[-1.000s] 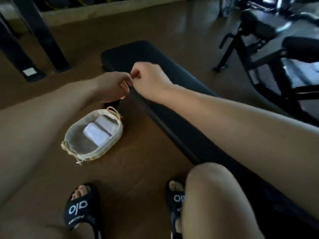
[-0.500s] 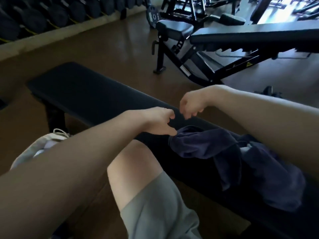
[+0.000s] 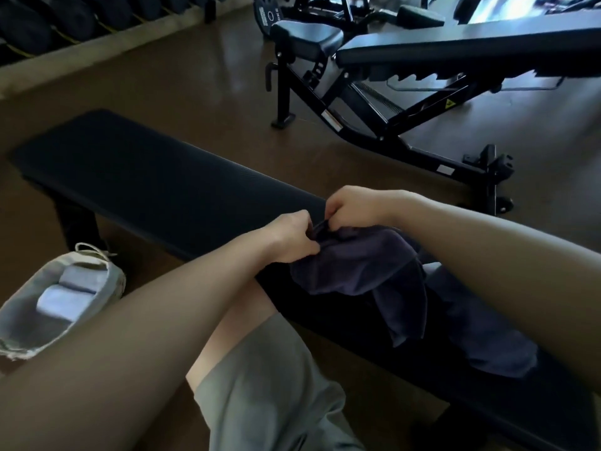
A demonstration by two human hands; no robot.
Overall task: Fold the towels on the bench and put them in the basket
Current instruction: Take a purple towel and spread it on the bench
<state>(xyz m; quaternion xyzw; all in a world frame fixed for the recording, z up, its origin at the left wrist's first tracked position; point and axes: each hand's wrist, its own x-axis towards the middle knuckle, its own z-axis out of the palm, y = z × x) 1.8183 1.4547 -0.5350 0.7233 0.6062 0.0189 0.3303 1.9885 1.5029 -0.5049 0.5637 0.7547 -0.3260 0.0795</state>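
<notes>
Both the left hand (image 3: 291, 238) and right hand (image 3: 353, 208) pinch the edge of a crumpled dark purple towel (image 3: 364, 265) lying on the black flat bench (image 3: 156, 187).

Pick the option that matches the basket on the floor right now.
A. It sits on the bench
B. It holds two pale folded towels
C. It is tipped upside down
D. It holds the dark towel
B: the basket stands upright on the floor beside the bench with two pale folded towels inside.
</notes>
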